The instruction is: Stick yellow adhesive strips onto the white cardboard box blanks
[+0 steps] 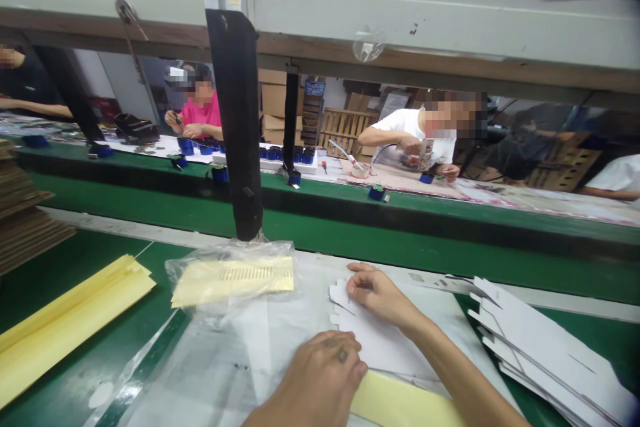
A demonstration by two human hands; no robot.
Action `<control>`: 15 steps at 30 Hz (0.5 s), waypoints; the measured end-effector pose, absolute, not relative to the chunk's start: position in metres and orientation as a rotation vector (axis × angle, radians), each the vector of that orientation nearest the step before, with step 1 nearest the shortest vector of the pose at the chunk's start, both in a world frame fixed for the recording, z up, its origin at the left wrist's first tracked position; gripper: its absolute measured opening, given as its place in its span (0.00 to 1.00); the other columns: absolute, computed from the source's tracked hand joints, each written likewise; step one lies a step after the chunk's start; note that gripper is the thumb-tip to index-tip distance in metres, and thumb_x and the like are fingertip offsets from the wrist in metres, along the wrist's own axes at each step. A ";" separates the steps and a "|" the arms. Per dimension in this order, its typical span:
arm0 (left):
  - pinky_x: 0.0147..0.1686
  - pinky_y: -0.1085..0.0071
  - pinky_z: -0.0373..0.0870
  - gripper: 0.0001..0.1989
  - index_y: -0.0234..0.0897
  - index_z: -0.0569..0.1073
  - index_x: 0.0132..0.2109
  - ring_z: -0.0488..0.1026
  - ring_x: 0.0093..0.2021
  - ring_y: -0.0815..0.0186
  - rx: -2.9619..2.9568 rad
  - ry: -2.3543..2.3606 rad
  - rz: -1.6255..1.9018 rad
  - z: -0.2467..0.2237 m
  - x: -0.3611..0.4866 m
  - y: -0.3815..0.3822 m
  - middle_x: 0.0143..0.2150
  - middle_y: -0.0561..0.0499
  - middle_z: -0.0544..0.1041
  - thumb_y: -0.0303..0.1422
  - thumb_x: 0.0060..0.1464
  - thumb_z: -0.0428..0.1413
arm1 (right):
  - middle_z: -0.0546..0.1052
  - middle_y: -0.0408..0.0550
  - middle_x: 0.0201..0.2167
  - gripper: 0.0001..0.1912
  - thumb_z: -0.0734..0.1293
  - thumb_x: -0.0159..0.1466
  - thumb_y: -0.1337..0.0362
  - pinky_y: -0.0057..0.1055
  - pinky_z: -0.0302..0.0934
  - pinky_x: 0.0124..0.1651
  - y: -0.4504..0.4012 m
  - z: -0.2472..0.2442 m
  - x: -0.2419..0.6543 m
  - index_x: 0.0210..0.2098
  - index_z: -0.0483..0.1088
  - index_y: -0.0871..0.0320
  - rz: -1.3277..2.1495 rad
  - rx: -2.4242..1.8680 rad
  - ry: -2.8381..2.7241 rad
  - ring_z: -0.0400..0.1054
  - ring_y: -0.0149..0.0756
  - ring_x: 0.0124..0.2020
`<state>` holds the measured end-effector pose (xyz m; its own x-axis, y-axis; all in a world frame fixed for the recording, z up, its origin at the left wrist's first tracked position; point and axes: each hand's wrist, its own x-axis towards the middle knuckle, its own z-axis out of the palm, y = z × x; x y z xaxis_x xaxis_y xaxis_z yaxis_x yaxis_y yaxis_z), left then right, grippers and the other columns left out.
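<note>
A flat white carton (pixel 390 345) with cut flaps lies on the bench in front of me. My right hand (pixel 383 297) is at its far left end, with thumb and index finger pinched on a flap. My left hand (pixel 325 367) is closed over the carton's near left edge, its fingers bent together; its palm side is hidden. Under the left thumb and partly below the carton is a yellow sheet (pixel 407 403). A clear plastic bag (pixel 200 260) holding yellow printed sheets (pixel 250 277) lies beyond my left hand.
Flat white cartons (pixel 555 347) are stacked at right. Folded yellow sheets (pixel 75 323) lie at left, near a cardboard stack (pixel 25 213). A black-wrapped post (pixel 234 127) rises ahead. Behind it runs a green conveyor (pixel 320 223), with blue round parts (pixel 377 192) and people working beyond.
</note>
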<state>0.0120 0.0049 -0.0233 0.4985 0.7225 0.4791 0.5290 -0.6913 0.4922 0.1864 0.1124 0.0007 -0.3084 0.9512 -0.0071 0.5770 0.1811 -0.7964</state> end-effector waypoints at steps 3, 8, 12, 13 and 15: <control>0.55 0.62 0.73 0.12 0.34 0.74 0.42 0.79 0.48 0.58 2.464 1.059 0.963 -0.023 0.011 0.005 0.45 0.45 0.82 0.26 0.63 0.46 | 0.77 0.57 0.48 0.06 0.65 0.53 0.67 0.42 0.59 0.59 0.113 -0.003 0.186 0.26 0.76 0.56 0.941 -1.436 -1.958 0.59 0.49 0.65; 0.56 0.62 0.73 0.12 0.34 0.74 0.44 0.79 0.50 0.58 2.464 1.065 0.931 -0.023 0.011 0.006 0.46 0.44 0.82 0.27 0.63 0.46 | 0.75 0.58 0.53 0.05 0.67 0.54 0.65 0.42 0.59 0.59 0.114 -0.007 0.185 0.27 0.76 0.57 0.877 -1.455 -1.939 0.62 0.50 0.62; 0.57 0.65 0.72 0.13 0.35 0.75 0.43 0.79 0.49 0.59 2.490 1.069 0.928 -0.023 0.012 0.007 0.44 0.46 0.82 0.26 0.63 0.45 | 0.75 0.57 0.52 0.04 0.67 0.53 0.66 0.48 0.54 0.62 0.112 -0.007 0.183 0.25 0.75 0.56 0.829 -1.464 -1.918 0.63 0.52 0.61; 0.57 0.65 0.71 0.13 0.34 0.75 0.43 0.79 0.50 0.59 2.489 1.071 0.924 -0.023 0.012 0.007 0.45 0.45 0.82 0.26 0.63 0.45 | 0.76 0.57 0.52 0.04 0.67 0.52 0.67 0.50 0.53 0.62 0.112 -0.008 0.183 0.24 0.75 0.56 0.814 -1.467 -1.904 0.63 0.53 0.61; 0.57 0.64 0.71 0.13 0.32 0.75 0.46 0.78 0.51 0.58 2.490 1.076 0.912 -0.024 0.012 0.008 0.46 0.44 0.82 0.26 0.63 0.46 | 0.77 0.56 0.50 0.04 0.67 0.51 0.68 0.51 0.53 0.62 0.112 -0.009 0.182 0.27 0.74 0.56 0.786 -1.464 -1.862 0.65 0.52 0.59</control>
<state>0.0116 0.0077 -0.0237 0.5233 0.7297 0.4401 0.5535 -0.6837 0.4755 0.1821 0.1125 -0.0092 -0.1798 0.9768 0.1164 0.5978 0.2025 -0.7757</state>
